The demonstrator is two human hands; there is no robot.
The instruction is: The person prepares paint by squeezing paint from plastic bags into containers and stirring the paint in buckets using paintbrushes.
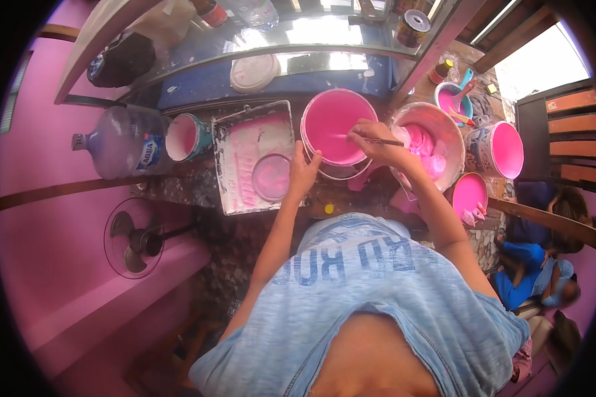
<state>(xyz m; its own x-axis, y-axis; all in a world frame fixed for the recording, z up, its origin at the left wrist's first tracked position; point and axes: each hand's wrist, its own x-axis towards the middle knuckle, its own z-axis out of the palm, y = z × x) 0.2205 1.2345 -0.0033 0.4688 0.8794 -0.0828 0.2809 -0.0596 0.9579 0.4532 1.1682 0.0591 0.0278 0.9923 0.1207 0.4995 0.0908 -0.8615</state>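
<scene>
A bucket of pink paint [331, 122] stands in front of me, tilted slightly toward my body. My left hand [302, 173] is at its lower left rim, fingers closed on the edge. Over the right part of the opening, my right hand [376, 142] pinches a thin brown stick [385, 141]; whether its far end touches the paint is hard to tell. Left of the bucket lies a paint-smeared tray [235, 165] with a round pink-stained lid [271, 177] on it. Right of it, a larger bucket [450, 132] holds pink-coated material [422, 147].
A water jug [122, 142] and a small tub [187, 137] stand at left, a fan [142, 242] below. Pink paint containers [507, 151] [470, 192] and a teal bowl [467, 109] are at right. Another person [526, 271] sits at lower right.
</scene>
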